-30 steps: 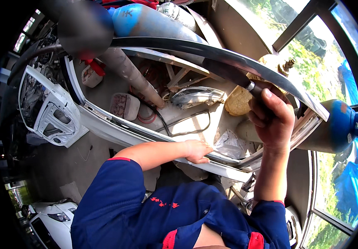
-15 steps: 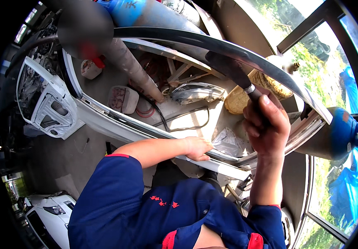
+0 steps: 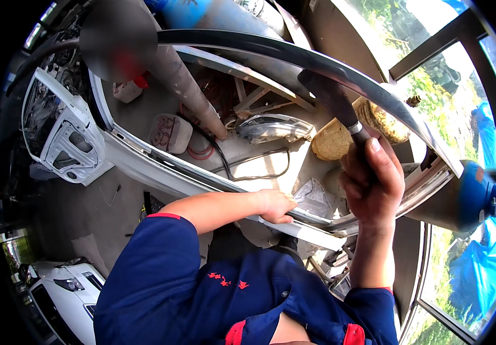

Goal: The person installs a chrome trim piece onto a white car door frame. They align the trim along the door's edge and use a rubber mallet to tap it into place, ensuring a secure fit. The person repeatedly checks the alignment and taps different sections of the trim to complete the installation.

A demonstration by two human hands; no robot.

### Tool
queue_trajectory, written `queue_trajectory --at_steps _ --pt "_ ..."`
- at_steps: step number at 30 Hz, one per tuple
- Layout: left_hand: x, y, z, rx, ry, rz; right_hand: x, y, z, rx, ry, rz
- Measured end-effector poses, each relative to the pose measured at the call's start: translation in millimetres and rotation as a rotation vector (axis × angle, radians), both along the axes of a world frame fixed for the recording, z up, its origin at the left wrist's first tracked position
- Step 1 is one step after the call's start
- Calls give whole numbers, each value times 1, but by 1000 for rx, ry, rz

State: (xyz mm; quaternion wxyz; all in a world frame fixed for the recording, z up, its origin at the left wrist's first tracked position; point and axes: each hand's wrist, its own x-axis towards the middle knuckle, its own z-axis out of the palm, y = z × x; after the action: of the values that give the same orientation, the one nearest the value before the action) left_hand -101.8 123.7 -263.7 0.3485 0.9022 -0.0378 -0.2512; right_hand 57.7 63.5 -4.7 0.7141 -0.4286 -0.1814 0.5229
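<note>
My right hand (image 3: 374,181) is closed around the dark handle of a wide-bladed scraper (image 3: 331,98), with the thumb lying along it. The blade points up-left and lies just under a long, curved glossy black strip (image 3: 271,46); whether they touch I cannot tell. The strip arches over a white, elongated car-body frame (image 3: 138,167). My left hand (image 3: 275,206) grips the near rail of that frame, fingers bent over its edge. A dark blurred round spot hides part of the frame's upper left.
A large grey tube (image 3: 187,86) slants inside the frame, among hoses, a white container (image 3: 170,132) and a yellowish drum (image 3: 331,144). Blue gas cylinders (image 3: 470,198) lie at top and right. A white car door (image 3: 72,144) stands left, a white car (image 3: 69,296) lower left, windows (image 3: 443,98) at right.
The view has shifted slightly, with the black strip higher and the right-hand cylinder lower. My right hand has tilted a little with the scraper; my left hand keeps its place on the rail.
</note>
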Motion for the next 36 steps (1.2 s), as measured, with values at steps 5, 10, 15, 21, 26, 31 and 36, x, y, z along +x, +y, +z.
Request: queue_trajectory --at_steps 5,10,15,21,26,31,36 --pt "0 -1 0 32 -23 -9 10 2 4 21 -49 13" --pt "4 4 2 16 24 8 29 17 4 35 -86 -41" --pt "5 4 -2 1 -18 22 -15 5 -11 67 55 9" --pt "2 8 -4 31 10 38 -7 9 -22 145 57 33" --pt "1 7 4 30 -36 45 8 15 -20 132 -21 -1" --pt "8 12 17 44 72 11 4 5 -8 56 -130 53" --pt "2 9 3 71 -95 107 11 -68 -13 -115 -881 -442"
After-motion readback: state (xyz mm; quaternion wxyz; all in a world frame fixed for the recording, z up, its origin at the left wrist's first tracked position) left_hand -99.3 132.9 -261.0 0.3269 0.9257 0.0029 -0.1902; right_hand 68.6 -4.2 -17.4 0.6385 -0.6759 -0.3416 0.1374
